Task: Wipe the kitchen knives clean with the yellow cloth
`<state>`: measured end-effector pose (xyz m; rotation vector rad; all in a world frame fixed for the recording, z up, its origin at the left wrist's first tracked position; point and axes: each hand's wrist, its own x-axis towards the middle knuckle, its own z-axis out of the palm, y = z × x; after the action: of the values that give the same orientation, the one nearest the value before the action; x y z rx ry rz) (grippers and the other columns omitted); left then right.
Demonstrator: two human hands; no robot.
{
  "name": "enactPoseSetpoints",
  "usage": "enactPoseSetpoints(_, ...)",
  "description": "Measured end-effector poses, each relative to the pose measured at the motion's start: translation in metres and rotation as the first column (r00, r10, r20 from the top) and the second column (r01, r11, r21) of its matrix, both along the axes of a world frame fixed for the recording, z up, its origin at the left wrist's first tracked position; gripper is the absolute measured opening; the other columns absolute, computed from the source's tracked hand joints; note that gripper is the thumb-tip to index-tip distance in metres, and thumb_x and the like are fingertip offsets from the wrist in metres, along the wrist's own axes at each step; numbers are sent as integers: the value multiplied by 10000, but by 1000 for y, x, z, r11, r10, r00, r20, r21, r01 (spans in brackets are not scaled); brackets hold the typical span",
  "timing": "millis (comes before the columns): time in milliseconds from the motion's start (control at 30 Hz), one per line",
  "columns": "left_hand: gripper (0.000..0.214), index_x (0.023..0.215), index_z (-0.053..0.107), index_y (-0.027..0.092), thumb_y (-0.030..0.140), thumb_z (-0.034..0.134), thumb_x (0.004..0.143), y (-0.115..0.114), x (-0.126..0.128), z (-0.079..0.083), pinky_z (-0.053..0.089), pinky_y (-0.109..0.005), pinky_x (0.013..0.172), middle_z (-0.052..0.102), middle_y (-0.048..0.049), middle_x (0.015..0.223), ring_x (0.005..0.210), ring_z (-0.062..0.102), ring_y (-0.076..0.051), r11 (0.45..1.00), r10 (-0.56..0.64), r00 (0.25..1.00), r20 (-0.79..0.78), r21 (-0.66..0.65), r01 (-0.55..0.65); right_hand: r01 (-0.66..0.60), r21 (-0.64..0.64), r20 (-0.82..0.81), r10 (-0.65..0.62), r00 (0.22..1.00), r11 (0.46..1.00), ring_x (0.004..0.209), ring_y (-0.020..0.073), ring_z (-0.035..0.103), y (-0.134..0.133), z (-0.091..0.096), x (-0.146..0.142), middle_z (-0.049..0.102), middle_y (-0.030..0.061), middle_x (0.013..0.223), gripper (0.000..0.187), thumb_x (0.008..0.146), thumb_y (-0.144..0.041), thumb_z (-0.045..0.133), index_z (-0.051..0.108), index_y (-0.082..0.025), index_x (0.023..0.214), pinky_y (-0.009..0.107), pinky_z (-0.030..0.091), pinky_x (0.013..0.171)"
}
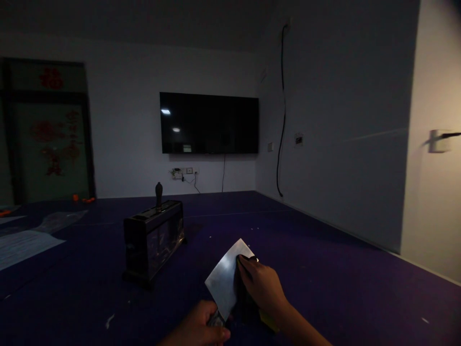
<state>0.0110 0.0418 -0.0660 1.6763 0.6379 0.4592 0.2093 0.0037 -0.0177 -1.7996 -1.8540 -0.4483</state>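
My left hand is closed around the handle of a kitchen cleaver. Its broad, shiny blade points up and away from me, tilted above the purple table. My right hand presses a dark cloth-like piece against the right side of the blade; its fingers are bent over it. A yellow part shows below the right wrist, and I cannot make out whether it belongs to the same piece. Left of the cleaver stands a black knife block with one dark handle sticking up from its top.
Paper sheets and clear plastic lie on the purple surface at the left. Small orange items sit at its far left edge. White scraps are scattered about. A television hangs on the far wall; the room is dim.
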Motion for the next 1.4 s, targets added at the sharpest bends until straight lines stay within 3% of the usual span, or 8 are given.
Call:
enactPoseSetpoints(233, 622, 801, 587, 110, 617, 694, 457, -2, 2, 4, 269, -200, 471, 515, 11, 575, 502, 422, -79, 999, -35, 999, -23, -3, 35, -44, -12, 47, 44, 998, 999, 743, 171, 654, -2, -3, -5, 692, 82, 923, 369, 886, -228, 332, 568, -191, 1167, 227, 457, 629)
enactPoseSetpoints(800, 635, 862, 579, 114, 590, 721, 466, 2, 3, -5, 300, -201, 487, 528, 12, 629, 505, 418, -72, 997, -49, 995, 88, -48, 54, -116, -16, 26, 117, 993, 993, 687, 150, 648, -6, -4, -12, 699, 56, 852, 353, 887, -259, 355, 566, -219, 1167, 193, 437, 595)
enactPoseSetpoints(1400, 688, 855, 578, 105, 589, 744, 396, -2, 3, 2, 289, -197, 461, 529, 20, 573, 482, 438, -75, 996, -27, 999, 47, -85, 31, -104, 8, 63, 103, 993, 995, 708, 152, 653, -6, -4, -10, 699, 48, 871, 341, 884, -246, 365, 582, -238, 1146, 197, 442, 599)
